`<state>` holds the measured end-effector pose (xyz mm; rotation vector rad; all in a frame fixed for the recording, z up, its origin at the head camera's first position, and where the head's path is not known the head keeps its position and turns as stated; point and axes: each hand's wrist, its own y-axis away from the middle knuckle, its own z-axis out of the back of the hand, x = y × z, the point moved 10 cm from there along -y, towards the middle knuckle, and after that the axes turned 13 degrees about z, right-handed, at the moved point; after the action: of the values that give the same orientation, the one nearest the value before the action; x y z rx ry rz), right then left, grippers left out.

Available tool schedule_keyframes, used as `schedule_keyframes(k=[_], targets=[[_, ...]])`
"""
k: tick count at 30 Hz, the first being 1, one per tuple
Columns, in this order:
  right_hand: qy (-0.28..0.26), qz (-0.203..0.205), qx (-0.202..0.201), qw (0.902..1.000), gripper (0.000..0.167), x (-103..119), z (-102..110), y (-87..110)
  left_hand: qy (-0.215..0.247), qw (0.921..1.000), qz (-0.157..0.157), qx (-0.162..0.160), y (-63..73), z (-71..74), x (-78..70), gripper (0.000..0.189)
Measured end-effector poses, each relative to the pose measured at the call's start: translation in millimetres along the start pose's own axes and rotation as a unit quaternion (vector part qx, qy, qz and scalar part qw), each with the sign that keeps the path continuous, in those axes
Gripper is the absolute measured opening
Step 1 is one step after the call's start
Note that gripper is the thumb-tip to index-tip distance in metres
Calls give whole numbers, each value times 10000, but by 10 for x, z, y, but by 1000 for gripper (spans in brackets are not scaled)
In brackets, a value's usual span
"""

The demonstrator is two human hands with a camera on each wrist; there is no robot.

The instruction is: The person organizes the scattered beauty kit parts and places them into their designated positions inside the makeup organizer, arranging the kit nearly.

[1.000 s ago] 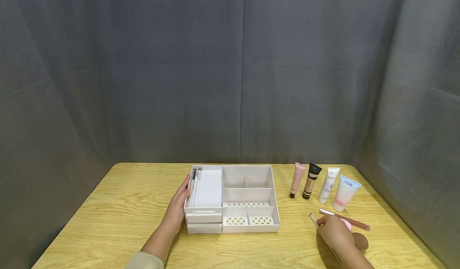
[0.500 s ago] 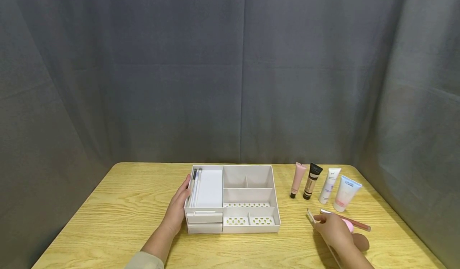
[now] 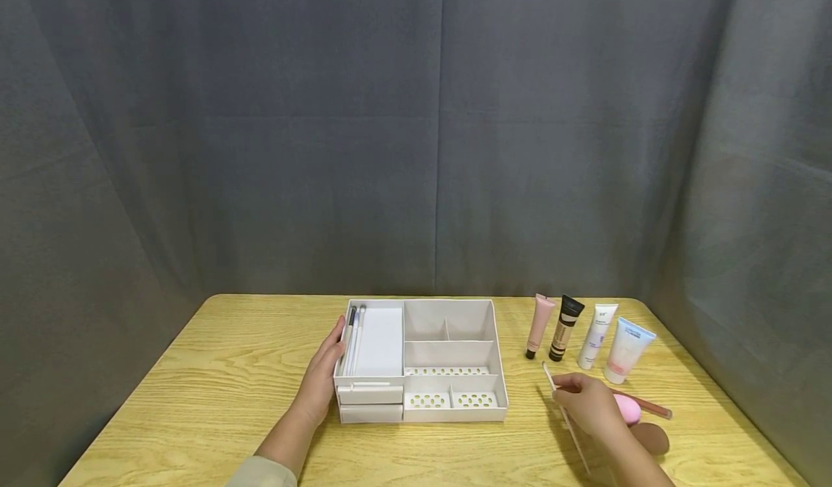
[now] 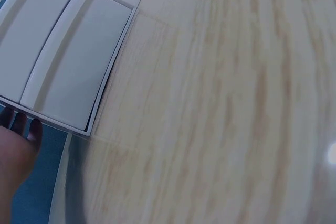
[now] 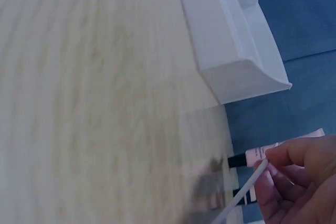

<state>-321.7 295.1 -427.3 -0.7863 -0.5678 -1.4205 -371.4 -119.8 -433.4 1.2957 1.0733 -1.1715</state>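
A white desktop organizer (image 3: 453,415) with open compartments and two small drawers (image 3: 370,413) stands mid-table in the head view. Along its left side lies my left hand (image 3: 317,382), fingers against the wall; the left wrist view catches the fingertips (image 4: 34,129) at its edge. Several slim makeup brushes (image 3: 354,346) rest in the upper left compartment. To the right of the organizer, my right hand (image 3: 590,402) pinches another thin makeup brush (image 3: 573,438) by its pale handle between thumb and fingers, tilted above the table. The right wrist view shows that handle (image 5: 239,195) too.
Behind my right hand stand a pink tube (image 3: 540,324), a black-and-beige tube (image 3: 565,328), a white tube (image 3: 596,337) and a blue-white tube (image 3: 628,350). Beside the hand lie a reddish-brown stick (image 3: 653,407), a pink rounded piece (image 3: 627,409) and a brown rounded piece (image 3: 653,438).
My right hand has lifted the makeup brush and shifted slightly left and away from me, so more of the handle and the pink piece show. The left hand and organizer stay put.
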Motion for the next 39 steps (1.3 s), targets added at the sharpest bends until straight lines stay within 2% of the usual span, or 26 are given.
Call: schedule_keyframes(k=[10,15,23,32,39], targets=[[-1112,-162,40,9937,38,238,-139,-49,-22,10000,53,5,-5,-3,20,56],[-1457,-108,117,9892,41,362,-209,-67,9,10000,31,20,-11,-8,18,56],[-1736,-71,108,9847,40,519,-299,-99,19,10000,-20,14,-8,0,6,56],[-1816,84,69,9833,40,755,-390,-191,31,10000,-76,20,29,-4,-26,56],[-2014,46,38,9795,39,921,-460,-299,81,10000,-16,35,2,-4,-4,55]])
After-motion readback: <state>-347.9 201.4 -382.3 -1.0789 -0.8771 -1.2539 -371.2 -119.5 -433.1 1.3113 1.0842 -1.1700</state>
